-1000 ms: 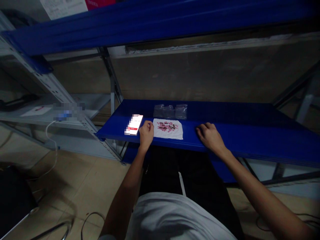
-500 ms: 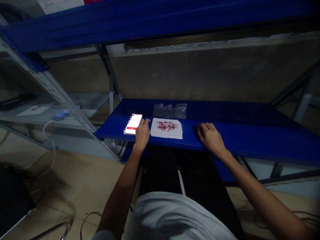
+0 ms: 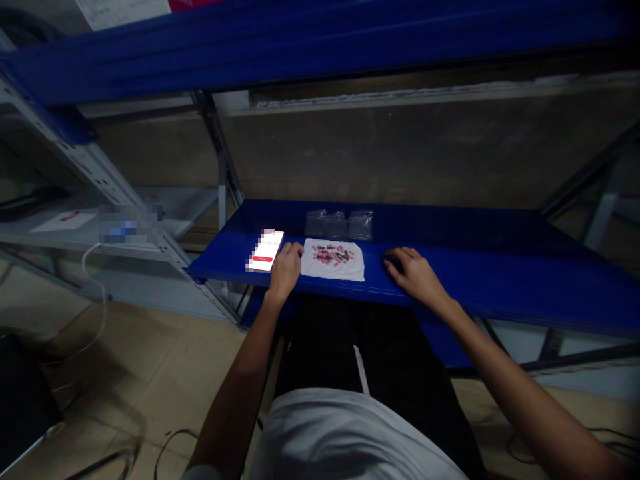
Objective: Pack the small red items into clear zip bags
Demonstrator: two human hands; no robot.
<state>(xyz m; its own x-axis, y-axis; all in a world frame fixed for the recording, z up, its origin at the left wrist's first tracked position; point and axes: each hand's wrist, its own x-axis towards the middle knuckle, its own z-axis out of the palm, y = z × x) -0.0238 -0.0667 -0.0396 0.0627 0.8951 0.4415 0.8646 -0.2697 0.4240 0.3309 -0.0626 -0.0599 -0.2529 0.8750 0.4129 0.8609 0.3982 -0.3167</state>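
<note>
My left hand point(image 3: 286, 269) rests on the blue shelf between a lit phone point(image 3: 268, 249) and a white sheet point(image 3: 356, 272), its loosely bent fingers at the sheet's left edge. Many small pink pieces and several dark brown ones lie on the sheet; they are too small to name. To the right of the sheet, my right hand point(image 3: 416, 275) lies on the shelf, thumb apart from the fingers and nothing visible in it. Clear plastic bags point(image 3: 327, 225) lie flat just behind the sheet.
The blue shelf point(image 3: 500, 267) runs across in front of me, with a blue upper beam point(image 3: 320, 47) overhead. A grey metal post point(image 3: 115, 180) rises at the left, beside a grey shelf point(image 3: 195, 200). A white cable point(image 3: 105, 293) hangs there.
My right hand has slid a little left, closer to the white sheet, its thumb now more apart. My left hand stays nearly in place, its fingertips nearer the sheet's edge.
</note>
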